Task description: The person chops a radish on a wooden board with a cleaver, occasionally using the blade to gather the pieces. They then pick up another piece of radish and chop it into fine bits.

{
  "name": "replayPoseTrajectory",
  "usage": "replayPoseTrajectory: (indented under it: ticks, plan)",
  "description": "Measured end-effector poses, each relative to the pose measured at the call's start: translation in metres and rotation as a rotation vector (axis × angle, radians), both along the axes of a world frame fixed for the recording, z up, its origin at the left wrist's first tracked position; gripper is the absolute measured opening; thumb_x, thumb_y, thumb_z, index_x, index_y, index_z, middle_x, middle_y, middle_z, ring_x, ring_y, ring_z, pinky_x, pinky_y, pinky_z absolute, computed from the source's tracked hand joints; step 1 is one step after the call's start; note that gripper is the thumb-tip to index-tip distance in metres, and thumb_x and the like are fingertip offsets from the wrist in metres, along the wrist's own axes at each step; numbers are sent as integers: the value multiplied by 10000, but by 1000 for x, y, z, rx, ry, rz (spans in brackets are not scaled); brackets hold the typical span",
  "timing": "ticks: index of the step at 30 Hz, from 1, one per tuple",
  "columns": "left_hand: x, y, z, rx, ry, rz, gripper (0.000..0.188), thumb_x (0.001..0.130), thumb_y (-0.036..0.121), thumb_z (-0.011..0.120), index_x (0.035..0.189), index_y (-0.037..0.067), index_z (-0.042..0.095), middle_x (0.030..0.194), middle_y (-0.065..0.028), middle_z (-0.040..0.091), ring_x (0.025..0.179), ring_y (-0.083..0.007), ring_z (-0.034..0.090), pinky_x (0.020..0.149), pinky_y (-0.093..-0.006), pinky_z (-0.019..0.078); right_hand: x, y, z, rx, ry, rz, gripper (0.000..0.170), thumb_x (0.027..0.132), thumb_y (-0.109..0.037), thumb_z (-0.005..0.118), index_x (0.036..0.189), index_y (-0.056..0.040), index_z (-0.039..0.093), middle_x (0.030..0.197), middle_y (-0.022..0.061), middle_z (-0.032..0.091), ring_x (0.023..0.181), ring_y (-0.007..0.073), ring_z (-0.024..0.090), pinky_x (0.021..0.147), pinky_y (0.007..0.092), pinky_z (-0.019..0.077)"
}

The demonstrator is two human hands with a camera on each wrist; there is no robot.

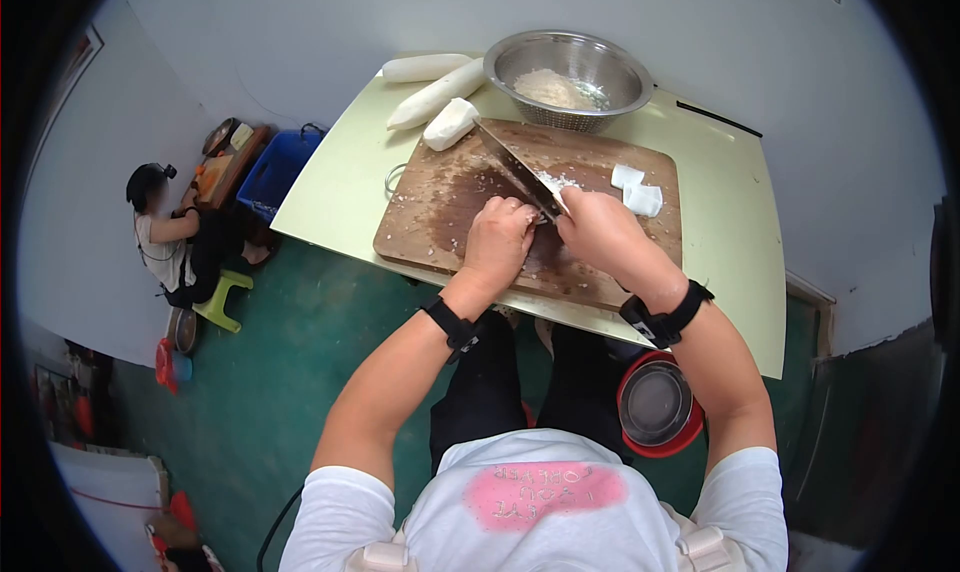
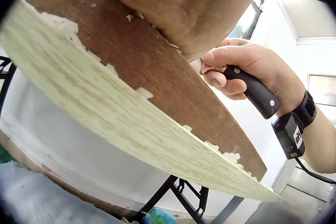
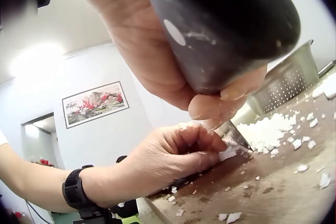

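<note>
My right hand (image 1: pixel 600 234) grips the black handle (image 2: pixel 255 90) of a kitchen knife (image 1: pixel 512 167), its broad blade slanting over the wooden cutting board (image 1: pixel 425 217). Close beside the blade, my left hand (image 1: pixel 498 240) bends its fingers and thumb around a small white radish piece (image 3: pixel 229 153) on the board. Finely chopped radish (image 3: pixel 268 132) lies heaped past the blade, with crumbs scattered around it. White radish chunks (image 1: pixel 643 201) sit at the board's right. A cut peeled radish (image 1: pixel 451 125) rests at the far left corner.
Behind the board stands a metal colander (image 1: pixel 575 120) holding pale chopped bits. Two whole peeled radishes (image 1: pixel 437 94) lie left of it on the pale table (image 1: pixel 735 252). Another person (image 1: pixel 170 237) sits low at the left beside a blue crate (image 1: pixel 283 172). A red basin (image 1: pixel 665 449) stands below.
</note>
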State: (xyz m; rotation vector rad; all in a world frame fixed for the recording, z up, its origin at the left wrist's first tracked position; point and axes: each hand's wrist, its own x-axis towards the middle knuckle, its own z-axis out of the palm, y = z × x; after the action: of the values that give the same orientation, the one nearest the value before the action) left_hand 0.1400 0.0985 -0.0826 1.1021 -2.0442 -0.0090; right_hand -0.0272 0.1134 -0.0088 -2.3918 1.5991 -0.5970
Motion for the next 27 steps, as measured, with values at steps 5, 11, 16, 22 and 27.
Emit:
replayPoseTrajectory:
  ticks: [5, 11, 16, 22, 27]
  plan:
    - [-2, -1, -1, -2, -25, 24, 104, 749, 48, 660, 852, 42, 653, 852, -110, 608, 863, -320, 564, 764, -420, 484, 0, 12, 6, -30, -32, -7, 127, 827, -104, 532, 839, 14, 578, 749, 251, 635, 749, 429, 629, 689, 506, 502]
    - [0, -2, 1, 37, -32, 10, 103, 739, 53, 663, 841, 46, 650, 849, -113, 602, 870, -320, 562, 772, -413, 483, 11, 4, -6, 2, 19, -32, 131, 833, -112, 535, 846, 12, 578, 739, 254, 631, 734, 429, 629, 677, 510, 500]
    - [-1, 1, 2, 27, 2, 31, 87, 748, 47, 661, 833, 49, 643, 851, -109, 606, 864, -321, 567, 756, -413, 487, 6, -2, -11, -37, -24, -19, 140, 835, -117, 538, 866, 15, 570, 734, 263, 625, 733, 439, 624, 676, 518, 494]
    - [0, 0, -1, 20, -4, 27, 102, 756, 64, 659, 856, 48, 646, 860, -112, 617, 882, -321, 572, 758, -420, 489, 3, 19, 1, 21, -17, -13, 145, 840, -115, 540, 886, 22, 555, 738, 271, 622, 748, 448, 619, 692, 526, 489]
    - [2, -3, -1, 13, -33, 8, 100, 758, 64, 655, 856, 47, 647, 861, -111, 612, 870, -315, 572, 759, -419, 489, 11, 6, -6, 68, -10, -25, 153, 840, -118, 542, 889, 27, 553, 749, 266, 623, 765, 450, 618, 701, 529, 486]
